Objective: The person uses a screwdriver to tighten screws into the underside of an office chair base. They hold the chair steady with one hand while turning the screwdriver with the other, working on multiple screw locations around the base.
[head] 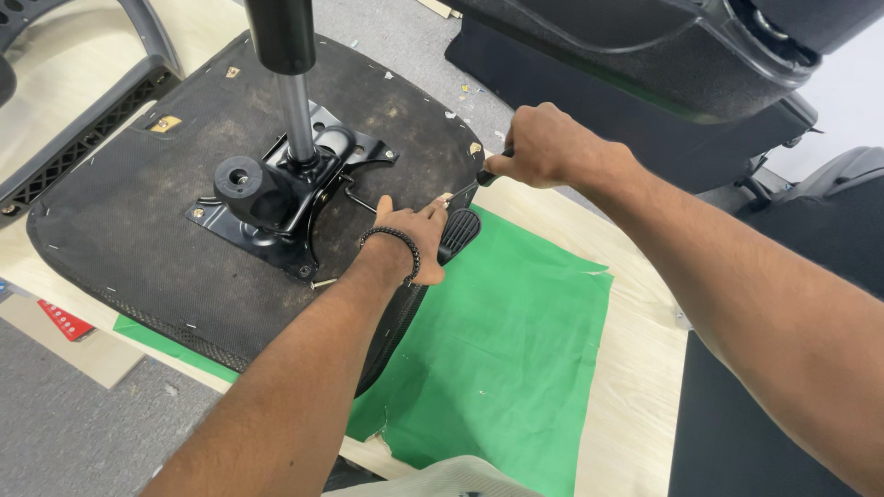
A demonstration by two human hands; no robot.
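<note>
An upturned black office chair seat lies on a green cloth over a pale wooden table. A black metal tilt mechanism with a gas cylinder is bolted to its underside. My left hand, with a black bead bracelet at the wrist, rests on the seat's right edge beside a black lever paddle. My right hand is closed round the dark handle of a screwdriver whose tip points down-left to the seat edge near my left fingers.
Other black chair parts stand at the back right, and a mesh chair piece lies at the far left. A loose screw lies on the seat. A red card sits on cardboard at the left, on grey carpet.
</note>
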